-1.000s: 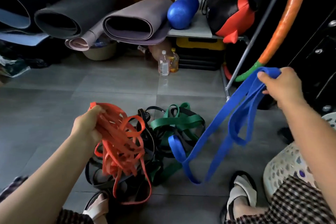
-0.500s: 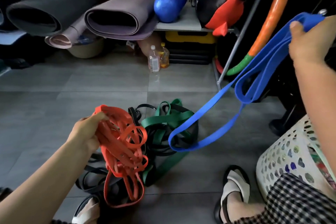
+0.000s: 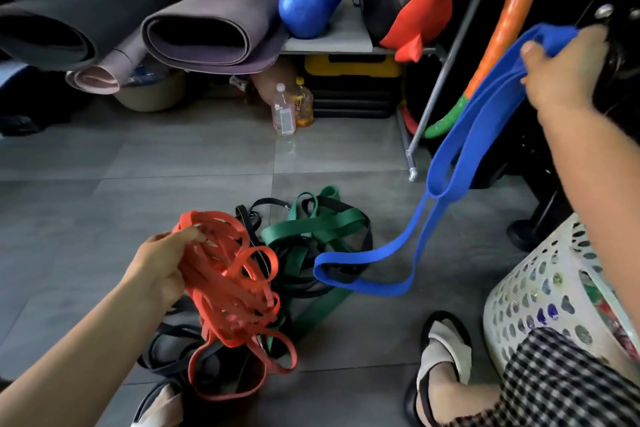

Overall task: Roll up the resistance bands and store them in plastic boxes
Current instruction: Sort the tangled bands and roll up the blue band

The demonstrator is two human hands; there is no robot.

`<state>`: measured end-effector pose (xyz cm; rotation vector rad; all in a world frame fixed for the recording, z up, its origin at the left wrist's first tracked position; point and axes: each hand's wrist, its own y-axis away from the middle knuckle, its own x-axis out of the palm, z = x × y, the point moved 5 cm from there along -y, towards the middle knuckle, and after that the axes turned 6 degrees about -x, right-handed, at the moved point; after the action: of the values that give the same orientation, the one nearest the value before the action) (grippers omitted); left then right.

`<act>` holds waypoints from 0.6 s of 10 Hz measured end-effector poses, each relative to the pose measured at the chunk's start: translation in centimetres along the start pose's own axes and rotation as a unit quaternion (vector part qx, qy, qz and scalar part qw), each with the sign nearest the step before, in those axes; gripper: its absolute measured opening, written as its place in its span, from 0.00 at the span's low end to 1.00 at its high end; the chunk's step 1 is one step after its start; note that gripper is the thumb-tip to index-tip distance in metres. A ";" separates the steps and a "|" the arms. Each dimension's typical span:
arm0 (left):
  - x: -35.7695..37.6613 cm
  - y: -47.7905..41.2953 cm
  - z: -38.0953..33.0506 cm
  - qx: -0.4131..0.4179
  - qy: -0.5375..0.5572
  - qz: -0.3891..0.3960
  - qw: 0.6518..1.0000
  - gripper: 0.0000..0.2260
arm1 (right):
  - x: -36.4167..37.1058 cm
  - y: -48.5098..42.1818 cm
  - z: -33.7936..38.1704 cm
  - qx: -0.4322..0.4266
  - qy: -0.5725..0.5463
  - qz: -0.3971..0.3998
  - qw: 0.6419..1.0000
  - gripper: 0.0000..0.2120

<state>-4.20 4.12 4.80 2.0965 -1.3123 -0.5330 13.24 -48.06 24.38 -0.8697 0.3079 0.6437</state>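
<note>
On the tiled floor (image 3: 138,166), between the person's feet, lies a tangle of resistance bands: a green band (image 3: 311,229) over several black bands (image 3: 166,354). The left hand (image 3: 159,274) grasps a bunch of orange bands (image 3: 228,288), fingers curled round it, just above the pile; its lower loops hang onto the heap. The right hand (image 3: 561,80), raised at upper right, is clenched round one end of the blue band (image 3: 433,218). Compared with a second earlier, this hand stands higher and farther right, and the blue band is drawn out longer. Only its far loop now rests at the pile's right edge, across a black strand. Judged from this, the blue band is nearly free of the tangle. The step in hand is sorting, while rolling and storing are not yet begun. A white perforated basket (image 3: 519,305) stands beside the right knee.
</note>
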 end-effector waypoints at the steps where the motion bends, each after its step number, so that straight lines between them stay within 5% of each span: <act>1: 0.6 0.3 0.0 0.009 0.003 0.001 1.000 0.10 | 1.1 6.7 -0.4 0.039 0.026 0.088 0.995 0.26; 2: 0.9 1.1 0.0 0.010 -0.003 0.000 1.000 0.05 | 4.6 13.1 -4.0 0.083 0.125 0.318 0.936 0.22; 3: 1.1 2.1 -0.1 0.011 0.004 -0.007 1.000 0.04 | 7.0 19.8 -7.7 0.033 0.234 0.526 0.817 0.16; 4: 1.7 4.0 -0.4 0.004 0.022 0.012 1.000 0.05 | 6.8 21.3 -8.6 0.026 0.236 0.544 0.804 0.21; 5: 2.4 5.8 -1.0 0.016 0.029 0.021 0.999 0.06 | 6.0 21.9 -5.6 0.034 0.140 0.535 0.832 0.11; 6: 3.2 7.0 -1.3 0.029 0.038 0.040 0.998 0.07 | 5.3 24.4 0.2 0.073 -0.034 0.585 0.807 0.34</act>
<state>-6.69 -0.71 10.40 2.0803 -1.3751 -0.3814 1.77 -34.25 6.98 -0.4174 0.8381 1.7700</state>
